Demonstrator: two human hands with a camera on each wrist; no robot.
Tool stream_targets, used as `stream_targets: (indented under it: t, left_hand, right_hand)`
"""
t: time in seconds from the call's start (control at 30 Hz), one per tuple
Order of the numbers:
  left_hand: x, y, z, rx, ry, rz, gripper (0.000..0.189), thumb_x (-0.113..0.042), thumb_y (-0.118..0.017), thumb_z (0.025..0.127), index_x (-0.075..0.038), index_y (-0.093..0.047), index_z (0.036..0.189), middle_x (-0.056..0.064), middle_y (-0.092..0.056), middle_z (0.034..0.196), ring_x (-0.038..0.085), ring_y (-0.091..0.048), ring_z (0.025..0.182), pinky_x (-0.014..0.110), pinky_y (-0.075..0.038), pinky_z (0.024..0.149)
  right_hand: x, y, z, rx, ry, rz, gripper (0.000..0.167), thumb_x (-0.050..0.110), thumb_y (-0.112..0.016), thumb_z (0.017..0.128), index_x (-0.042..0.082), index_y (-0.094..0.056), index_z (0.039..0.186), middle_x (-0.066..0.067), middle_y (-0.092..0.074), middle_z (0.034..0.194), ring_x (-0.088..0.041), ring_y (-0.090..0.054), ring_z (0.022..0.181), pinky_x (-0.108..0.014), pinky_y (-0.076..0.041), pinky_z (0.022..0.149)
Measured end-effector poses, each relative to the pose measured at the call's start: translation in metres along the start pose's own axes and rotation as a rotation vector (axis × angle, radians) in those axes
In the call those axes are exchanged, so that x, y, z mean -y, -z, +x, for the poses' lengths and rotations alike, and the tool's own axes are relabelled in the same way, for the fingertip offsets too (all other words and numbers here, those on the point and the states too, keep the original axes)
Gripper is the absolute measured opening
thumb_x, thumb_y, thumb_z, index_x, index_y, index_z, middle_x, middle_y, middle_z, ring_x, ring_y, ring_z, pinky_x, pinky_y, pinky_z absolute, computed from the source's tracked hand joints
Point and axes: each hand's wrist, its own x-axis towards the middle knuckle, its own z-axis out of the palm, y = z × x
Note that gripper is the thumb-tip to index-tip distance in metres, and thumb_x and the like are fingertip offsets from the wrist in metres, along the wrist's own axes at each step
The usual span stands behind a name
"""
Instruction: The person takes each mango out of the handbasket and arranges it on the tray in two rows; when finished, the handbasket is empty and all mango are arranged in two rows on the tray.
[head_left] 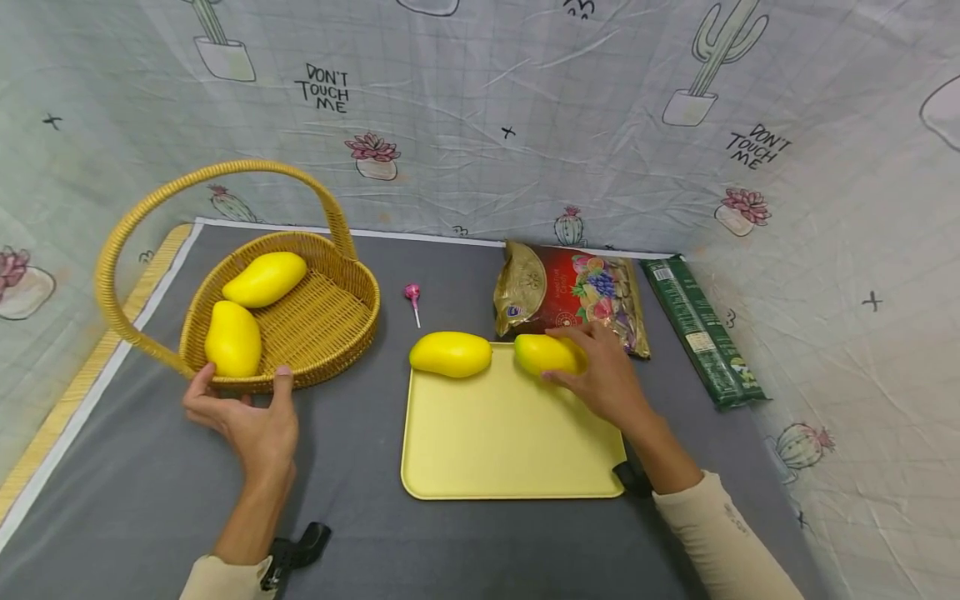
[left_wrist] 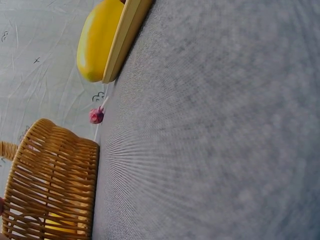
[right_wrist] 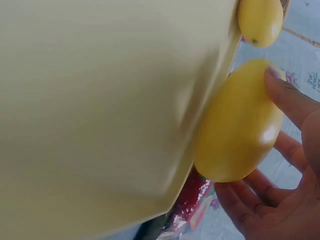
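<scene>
At the front of the wicker basket (head_left: pixel 330 375), my left hand (head_left: pixel 251 425) holds the rim, thumb and fingers spread apart along it. Inside lie two yellow mangoes, one at the back (head_left: pixel 266 280) and one near the front left (head_left: pixel 233 340). My right hand (head_left: pixel 603 375) grips a yellow mango (right_wrist: pixel 240 125) at the far right edge of the pale yellow tray (head_left: pixel 510 442), thumb on one side and fingers on the other. Another mango (head_left: pixel 451 354) lies over the tray's far left corner. In the left wrist view, slivers of fingertip show beside the basket's wicker wall (left_wrist: pixel 55 175).
A pink-headed lollipop (head_left: pixel 413 300) lies between basket and tray. Behind the tray is a red and gold candy bag (head_left: pixel 558 287), with a long green packet (head_left: pixel 705 333) to its right. The basket's tall handle (head_left: pixel 112 242) arches up at the left. A printed cloth hangs behind the table.
</scene>
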Motion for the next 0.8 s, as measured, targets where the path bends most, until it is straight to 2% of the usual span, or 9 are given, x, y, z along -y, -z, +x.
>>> stream_targets:
  t: [0.23, 0.47, 0.67, 0.8]
  left_hand:
    - [-0.001, 0.0, 0.0, 0.007, 0.001, -0.004, 0.072, -0.018, -0.077, 0.095, -0.026, -0.029, 0.148, -0.001, -0.013, 0.157, 0.007, -0.018, 0.155, 0.043, -0.024, 0.128]
    - [-0.002, 0.001, 0.001, 0.004, 0.016, 0.008, 0.073, -0.018, -0.077, 0.095, -0.028, -0.028, 0.148, -0.001, -0.012, 0.157, 0.007, -0.017, 0.155, 0.043, -0.023, 0.129]
    - [-0.001, 0.001, 0.0, 0.007, 0.002, 0.012, 0.074, -0.017, -0.078, 0.095, -0.026, -0.028, 0.148, 0.0, -0.012, 0.158, 0.008, -0.018, 0.154, 0.043, -0.023, 0.128]
    - [-0.002, 0.001, 0.0, 0.005, -0.009, 0.0, 0.074, -0.017, -0.077, 0.094, -0.026, -0.028, 0.149, 0.0, -0.013, 0.158, 0.009, -0.019, 0.152, 0.043, -0.023, 0.128]
  right_hand:
    - [0.0, -0.006, -0.001, 0.027, -0.025, -0.061, 0.066, 0.04, -0.09, 0.085, 0.021, -0.067, 0.144, -0.016, -0.061, 0.133, -0.039, -0.053, 0.123, -0.056, -0.05, 0.094]
    - [0.002, -0.008, -0.001, 0.018, -0.006, -0.106, 0.068, 0.041, -0.09, 0.085, 0.02, -0.067, 0.145, -0.016, -0.064, 0.129, -0.037, -0.054, 0.116, -0.052, -0.048, 0.09]
    - [0.007, -0.005, 0.0, -0.016, 0.024, -0.095, 0.068, 0.041, -0.09, 0.085, 0.021, -0.066, 0.145, -0.015, -0.063, 0.133, -0.037, -0.052, 0.121, -0.055, -0.047, 0.098]
    - [0.02, 0.001, 0.005, -0.049, 0.066, -0.054, 0.065, 0.042, -0.089, 0.086, 0.023, -0.066, 0.144, -0.012, -0.062, 0.135, -0.036, -0.052, 0.126, -0.059, -0.045, 0.105]
